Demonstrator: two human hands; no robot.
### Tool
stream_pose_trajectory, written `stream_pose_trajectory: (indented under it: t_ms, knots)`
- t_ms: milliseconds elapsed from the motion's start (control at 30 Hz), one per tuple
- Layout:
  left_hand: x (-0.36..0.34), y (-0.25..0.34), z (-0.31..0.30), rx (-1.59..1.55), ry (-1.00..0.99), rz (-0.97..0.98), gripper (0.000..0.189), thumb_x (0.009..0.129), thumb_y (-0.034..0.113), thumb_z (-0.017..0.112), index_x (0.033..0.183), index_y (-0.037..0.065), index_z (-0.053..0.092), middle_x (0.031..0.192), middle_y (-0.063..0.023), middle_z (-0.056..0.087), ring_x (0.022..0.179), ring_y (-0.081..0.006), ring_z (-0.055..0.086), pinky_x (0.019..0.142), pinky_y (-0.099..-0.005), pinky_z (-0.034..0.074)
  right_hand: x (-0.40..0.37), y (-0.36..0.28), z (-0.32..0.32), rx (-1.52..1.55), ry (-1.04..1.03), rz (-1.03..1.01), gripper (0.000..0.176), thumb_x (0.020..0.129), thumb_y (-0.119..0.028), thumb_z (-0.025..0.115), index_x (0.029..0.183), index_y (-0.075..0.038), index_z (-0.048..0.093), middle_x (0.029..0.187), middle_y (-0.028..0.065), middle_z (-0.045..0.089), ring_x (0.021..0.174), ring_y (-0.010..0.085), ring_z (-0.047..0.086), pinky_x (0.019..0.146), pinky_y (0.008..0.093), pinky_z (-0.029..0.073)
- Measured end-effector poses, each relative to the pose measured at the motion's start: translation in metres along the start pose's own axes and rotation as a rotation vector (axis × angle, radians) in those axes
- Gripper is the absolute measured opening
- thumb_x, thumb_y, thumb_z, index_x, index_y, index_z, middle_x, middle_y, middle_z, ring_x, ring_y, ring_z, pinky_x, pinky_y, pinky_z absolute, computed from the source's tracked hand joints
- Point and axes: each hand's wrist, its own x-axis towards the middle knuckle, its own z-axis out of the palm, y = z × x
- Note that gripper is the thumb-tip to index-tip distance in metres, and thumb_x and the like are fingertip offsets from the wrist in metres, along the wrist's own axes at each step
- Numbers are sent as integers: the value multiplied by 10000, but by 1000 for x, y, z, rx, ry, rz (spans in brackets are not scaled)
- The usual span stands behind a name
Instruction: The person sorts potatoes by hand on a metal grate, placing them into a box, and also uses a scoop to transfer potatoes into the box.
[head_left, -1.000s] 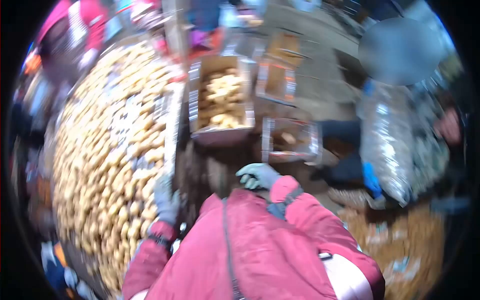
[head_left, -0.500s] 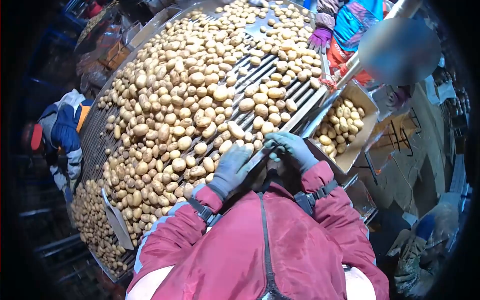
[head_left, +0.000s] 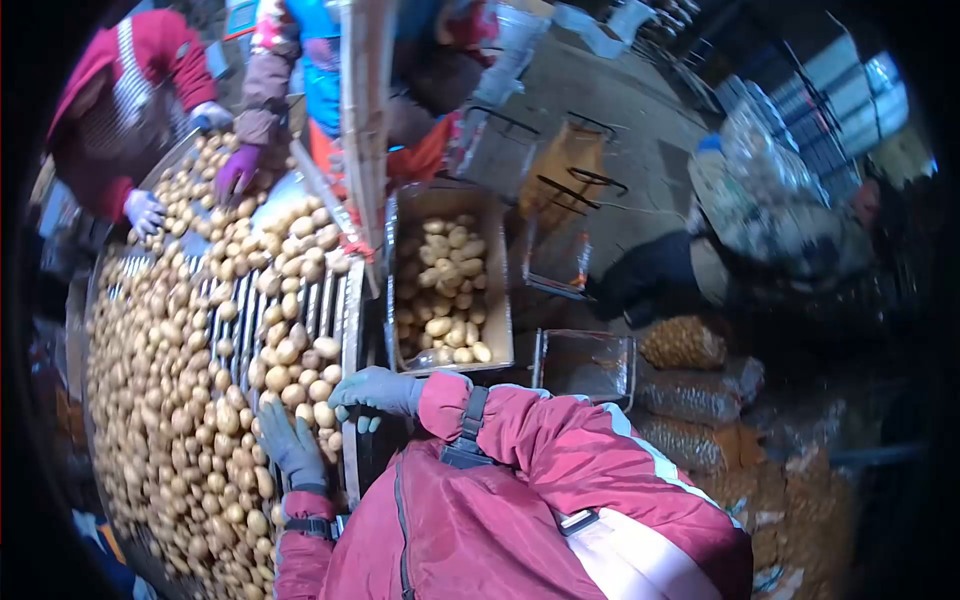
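Note:
My left hand [head_left: 291, 447], in a grey-blue glove, lies with fingers spread on the potatoes [head_left: 180, 380] that cover the roller conveyor [head_left: 351, 330]. It holds nothing. My right hand [head_left: 372, 392], gloved the same, rests over the conveyor's metal side rail with its fingers drooping apart, next to the potatoes at the edge. Just beyond that hand stands a cardboard box [head_left: 497, 300] partly filled with potatoes. My red jacket sleeves fill the bottom of the view.
Two other workers stand at the conveyor's far end, one with a purple-gloved hand [head_left: 237, 172] and one with a pale-gloved hand [head_left: 145, 210] on the potatoes. An empty metal bin [head_left: 585, 365] and net sacks of potatoes [head_left: 685, 345] sit right. A dark-clothed person [head_left: 650, 280] bends there.
My head has swung, so the view of the conveyor shifted. My left hand moved from the rail onto the potatoes. My right hand stays at the rail.

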Motion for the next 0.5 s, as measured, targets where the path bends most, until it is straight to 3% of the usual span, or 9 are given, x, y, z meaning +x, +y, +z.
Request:
stream_pose_trajectory:
  t_ms: [167,233,300,367,433,500]
  knots:
    - [131,-15,30,-35,186,130,512,1033,256,537,1474,2,490,1511,-247,475,1425,-419,406,1202,-507,290,-22,-3,-37,90,94,-12,307,989,-319,618,1182,-94,698,985,78,738,583,167,656,564,309,593]
    - [160,-2,18,19,171,190,523,1019,274,566,1447,-22,512,1458,-265,518,1395,-422,434,1184,-508,314,-23,3,-45,69,87,-20,332,992,-323,600,1219,-97,686,1029,89,734,610,179,671,574,319,597]
    - [184,-26,1,70,124,162,567,1006,307,589,1472,-1,496,1439,-271,537,1377,-425,452,1171,-502,331,-23,9,-50,87,82,-28,360,989,-341,592,1240,-98,681,1069,101,725,640,190,681,601,340,605]
    - [176,-75,-31,98,164,59,591,991,311,613,1474,-9,493,1414,-277,556,1334,-433,489,1159,-502,347,-21,17,-57,115,60,-45,384,984,-355,587,1255,-99,678,1082,110,719,657,200,685,627,356,609]
    - [146,-138,-68,320,134,-86,584,991,309,615,1463,-16,505,1431,-274,548,1313,-438,509,1157,-492,354,-18,21,-58,134,81,-27,383,979,-345,588,1264,-105,675,1075,108,718,653,201,682,629,359,606]
    - [104,-172,-87,481,138,-371,615,985,324,619,1499,18,475,1466,-261,530,1322,-422,516,1152,-472,369,-14,18,-52,141,66,-11,370,979,-361,602,1241,-114,686,1063,106,720,651,191,679,615,342,597]
